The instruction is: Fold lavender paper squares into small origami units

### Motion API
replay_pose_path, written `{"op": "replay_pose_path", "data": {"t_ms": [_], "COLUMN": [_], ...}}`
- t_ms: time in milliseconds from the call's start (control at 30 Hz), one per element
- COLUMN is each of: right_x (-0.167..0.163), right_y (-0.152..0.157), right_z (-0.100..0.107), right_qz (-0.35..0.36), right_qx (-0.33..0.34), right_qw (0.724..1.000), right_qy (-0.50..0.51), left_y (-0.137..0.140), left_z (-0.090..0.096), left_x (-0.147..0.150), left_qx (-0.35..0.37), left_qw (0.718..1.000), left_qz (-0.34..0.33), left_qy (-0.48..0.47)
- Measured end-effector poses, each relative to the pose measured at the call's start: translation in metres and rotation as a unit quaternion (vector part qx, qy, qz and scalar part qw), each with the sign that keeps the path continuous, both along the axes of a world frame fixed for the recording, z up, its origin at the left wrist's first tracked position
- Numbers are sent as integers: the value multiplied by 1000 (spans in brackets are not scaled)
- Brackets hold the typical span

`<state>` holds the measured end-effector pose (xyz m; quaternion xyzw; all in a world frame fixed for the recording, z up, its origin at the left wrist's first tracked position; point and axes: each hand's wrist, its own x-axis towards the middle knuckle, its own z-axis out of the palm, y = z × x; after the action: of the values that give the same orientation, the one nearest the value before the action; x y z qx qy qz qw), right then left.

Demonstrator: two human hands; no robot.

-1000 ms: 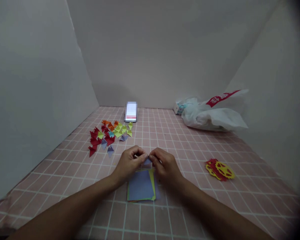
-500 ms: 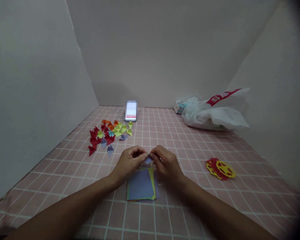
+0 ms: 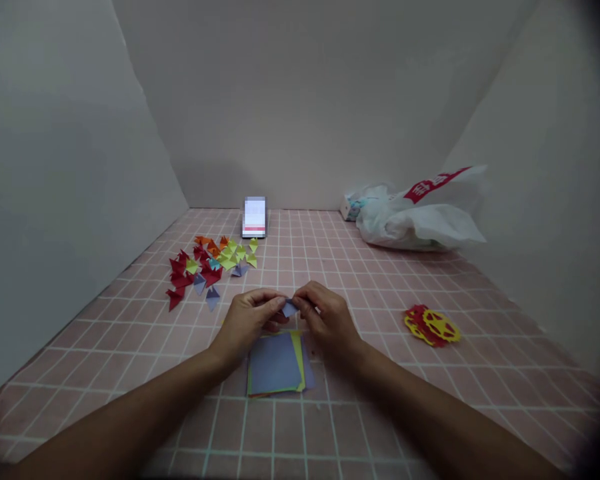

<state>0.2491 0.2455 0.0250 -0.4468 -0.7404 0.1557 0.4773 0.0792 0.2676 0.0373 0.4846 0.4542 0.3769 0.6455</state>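
A small folded piece of blue-violet origami paper is pinched between both hands, partly hidden by the fingers. My left hand is closed on its left side, thumb on top. From the right, my right hand grips its upper edge between thumb and forefinger. Just below the hands lies a stack of square origami paper, a blue-violet sheet uppermost, with yellow and other colours showing at the edges. Several folded paper pieces in red, orange, yellow, blue and violet are gathered to the left of the hands.
A phone with a lit, blurred screen stands upright at the back. Red and yellow gear-like cutouts lie on the right. Behind them sit a white plastic bag and a small box. Pale walls enclose the checked tabletop.
The whole view has shifted slightly. More of the folded blue-violet paper now shows between my fingers, and both hands keep their pinch on it.
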Motion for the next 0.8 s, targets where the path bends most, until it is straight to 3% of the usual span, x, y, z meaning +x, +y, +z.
{"op": "replay_pose_path", "data": {"t_ms": [133,267,467,800], "right_x": [-1,-2,-3,-7], "right_y": [-1,-3,-3,-10], "right_z": [2,2,-2,0], "right_qz": [-1,22,15,-23], "right_qx": [25,60,85,65], "right_qw": [999,998,994,998], "right_qy": [37,-9,-61,6], "left_y": [0,-1,-5,-11], "left_z": [2,4,4,3], "left_x": [0,0,3,6], "left_qx": [-26,-30,-58,-72], "left_qw": [998,994,990,986], "left_qz": [49,77,78,65], "left_qy": [-38,-66,-104,-135]}}
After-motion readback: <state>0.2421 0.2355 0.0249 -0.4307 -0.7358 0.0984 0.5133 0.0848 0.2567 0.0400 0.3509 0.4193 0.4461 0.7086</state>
